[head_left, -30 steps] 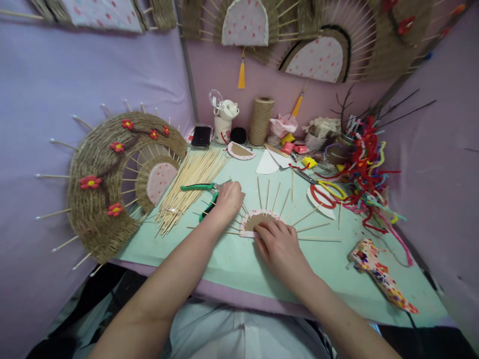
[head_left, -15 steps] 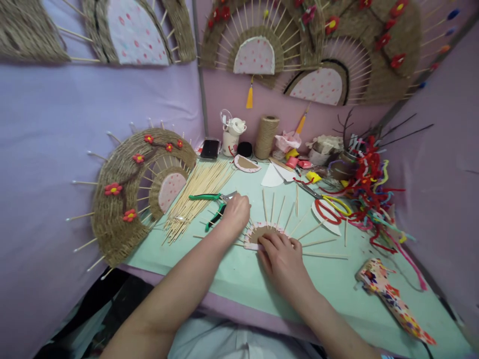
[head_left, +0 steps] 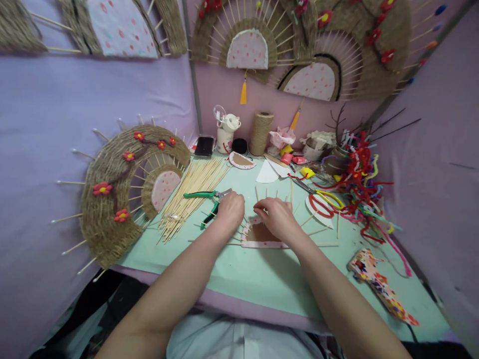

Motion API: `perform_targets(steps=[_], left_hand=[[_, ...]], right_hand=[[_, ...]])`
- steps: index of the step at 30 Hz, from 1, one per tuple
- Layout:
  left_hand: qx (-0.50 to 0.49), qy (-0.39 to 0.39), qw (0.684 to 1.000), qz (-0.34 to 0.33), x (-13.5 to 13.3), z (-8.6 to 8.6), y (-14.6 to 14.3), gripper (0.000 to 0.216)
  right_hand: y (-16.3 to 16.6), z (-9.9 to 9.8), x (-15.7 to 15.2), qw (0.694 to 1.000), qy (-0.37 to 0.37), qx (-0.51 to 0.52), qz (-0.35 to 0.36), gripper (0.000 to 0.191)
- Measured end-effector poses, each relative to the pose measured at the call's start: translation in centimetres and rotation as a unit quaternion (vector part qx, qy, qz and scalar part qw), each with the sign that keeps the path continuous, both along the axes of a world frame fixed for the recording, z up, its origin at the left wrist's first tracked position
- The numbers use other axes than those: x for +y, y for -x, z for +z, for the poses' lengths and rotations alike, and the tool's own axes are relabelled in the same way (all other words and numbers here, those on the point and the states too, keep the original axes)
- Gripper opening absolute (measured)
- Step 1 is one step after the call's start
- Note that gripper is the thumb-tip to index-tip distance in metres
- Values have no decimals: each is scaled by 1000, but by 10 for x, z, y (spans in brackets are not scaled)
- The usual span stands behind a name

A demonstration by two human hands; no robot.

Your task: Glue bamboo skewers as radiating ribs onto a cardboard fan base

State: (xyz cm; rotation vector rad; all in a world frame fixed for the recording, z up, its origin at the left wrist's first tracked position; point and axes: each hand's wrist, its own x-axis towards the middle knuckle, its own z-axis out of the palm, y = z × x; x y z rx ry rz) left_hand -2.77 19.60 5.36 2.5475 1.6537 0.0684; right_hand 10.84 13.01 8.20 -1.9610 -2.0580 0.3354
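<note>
A half-round cardboard piece [head_left: 261, 233] with a pink-dotted rim lies on the table, thin wooden sticks fanning out from its curved edge. Over its upper right part is my right hand [head_left: 276, 215], fingers bent and thumb drawn in at the curved edge; whatever is pinched there is too small to make out. My left hand [head_left: 230, 212] is closed at the upper left of the piece, knuckles up, its fingertips hidden. Just left of that hand lie green-handled pliers [head_left: 200, 195], their jaws reaching toward it. A loose pile of thin sticks [head_left: 190, 192] spreads farther left.
A twine-wrapped fan [head_left: 93, 164] with red flowers leans at left. Scissors [head_left: 325, 200], white paper [head_left: 266, 172] and coloured pipe cleaners [head_left: 359, 174] lie at right. Nearer is a flower-patterned glue gun [head_left: 381, 289]. A twine spool [head_left: 261, 133] stands at the back.
My right hand has lifted off the cardboard's straight lower edge and moved up to its curved edge. My left hand stays closed beside the pliers. The view has shifted slightly.
</note>
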Motion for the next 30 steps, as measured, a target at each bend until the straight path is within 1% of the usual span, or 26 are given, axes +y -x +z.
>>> perform_targets(steps=[1,2,4,8,12,14,15,17,18,19,21,23,25,28,30], left_hand=[[3,1,1000,-2,0,1,0,34],[5,2,1000,-4,0,2,1,34],[8,2,1000,-6,-1,4,1,32],[8,5,1000,-4,-3,6,0,32],[3,7,1000,0,-2,6,3,35],[-24,1,1000,16,3,9,11,34],[-55,-3,998,35,6,12,18,33],[-131,-14,987,90,15,21,33,35],[-157,-19,982,103,20,27,42,35],[-176,-22,979,101,26,32,50,34],[-192,-13,978,78,39,41,63,32],[-186,36,981,36,54,44,71,32],[-160,90,983,-1,69,41,75,32],[-136,143,979,-57,85,32,79,30],[-137,167,972,-89,90,27,82,29]], right_hand=[[1,0,10,999,40,3,0,24],[3,0,19,998,64,5,-2,22],[7,-4,31,995,95,8,-3,19],[15,-13,37,993,114,10,-9,21],[20,-15,36,992,124,12,-15,21],[21,-15,36,992,124,16,-16,21],[22,-15,36,992,123,19,-15,21],[22,-16,36,992,122,24,-13,21],[22,-16,35,992,122,27,-11,21],[22,-17,35,992,123,28,-10,21],[22,-18,35,992,124,31,-9,20],[22,-19,35,991,125,35,-9,20],[22,-19,34,991,125,39,-8,20],[22,-19,33,992,118,46,-4,20],[21,-19,32,992,114,49,-3,19]])
